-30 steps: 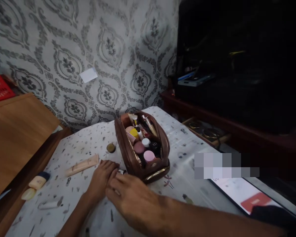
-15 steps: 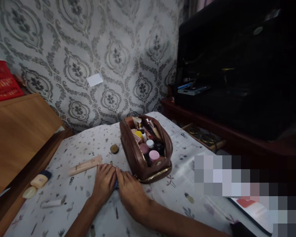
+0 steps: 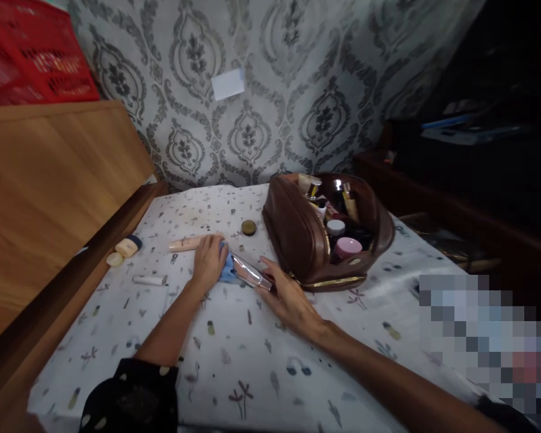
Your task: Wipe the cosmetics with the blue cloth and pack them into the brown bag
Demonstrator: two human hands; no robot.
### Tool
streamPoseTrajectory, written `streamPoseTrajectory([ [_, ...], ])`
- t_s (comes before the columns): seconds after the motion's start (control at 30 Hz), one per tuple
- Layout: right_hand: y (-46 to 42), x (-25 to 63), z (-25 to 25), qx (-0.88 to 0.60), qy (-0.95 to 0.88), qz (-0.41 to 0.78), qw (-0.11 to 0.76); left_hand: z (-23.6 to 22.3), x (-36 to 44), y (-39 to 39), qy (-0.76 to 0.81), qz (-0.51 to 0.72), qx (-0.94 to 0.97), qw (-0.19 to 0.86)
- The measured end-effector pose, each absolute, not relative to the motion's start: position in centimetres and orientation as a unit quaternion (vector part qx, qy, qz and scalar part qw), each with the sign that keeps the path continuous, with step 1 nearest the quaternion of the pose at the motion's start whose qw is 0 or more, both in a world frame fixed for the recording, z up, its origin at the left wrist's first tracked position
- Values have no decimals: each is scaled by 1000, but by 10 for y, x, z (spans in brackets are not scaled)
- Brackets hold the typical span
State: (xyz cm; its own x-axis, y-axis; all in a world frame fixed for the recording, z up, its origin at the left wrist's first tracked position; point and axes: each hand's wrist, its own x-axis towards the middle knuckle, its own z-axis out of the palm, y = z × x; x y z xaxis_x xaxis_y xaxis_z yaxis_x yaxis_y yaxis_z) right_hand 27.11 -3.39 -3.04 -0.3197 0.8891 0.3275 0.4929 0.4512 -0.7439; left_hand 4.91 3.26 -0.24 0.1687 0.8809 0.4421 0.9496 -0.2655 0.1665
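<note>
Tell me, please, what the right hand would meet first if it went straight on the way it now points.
Beyond the silver tube it holds, the right hand would probably meet the blue item beside the left hand; depth is unclear.

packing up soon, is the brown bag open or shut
Open: the bag gapes at the top, its zip edges apart, and a pink lid and white lid show inside.

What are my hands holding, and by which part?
The right hand holds a shiny tube by the end away from the blue cloth; whether the left hand grips that cloth is unclear.
</note>
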Motion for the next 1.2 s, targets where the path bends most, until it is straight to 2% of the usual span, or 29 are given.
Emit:
streamPoseTrajectory([
  [0.1, -35, 271, -22, -464, -759, 294, 350, -4, 43, 32, -653, -229, -719, 65],
  [0.2, -36, 269, -17, -479, -746, 312, 341, -2, 42, 28, -682, -215, -699, 10],
  [0.33, -36, 267, -17, -485, -729, 322, 361, 11, 32, 26, -625, -268, -730, -73],
  [0.5, -35, 265, -24, -471, -709, 331, 407, 43, 16, 28, -535, -303, -755, -230],
  [0.67, -33, 264, -29, -478, -702, 305, 431, 51, 52, 4, -411, -378, -808, -191],
  [0.8, -35, 263, -29, -488, -694, 309, 430, 39, 79, -10, -341, -266, -882, -188],
  [0.93, -36, 264, -26, -478, -703, 311, 426, 36, 65, 1, -330, -225, -894, -202],
  [1.2, -36, 266, -23, -491, -705, 322, 399, 33, 17, 21, -364, -261, -869, -209],
])
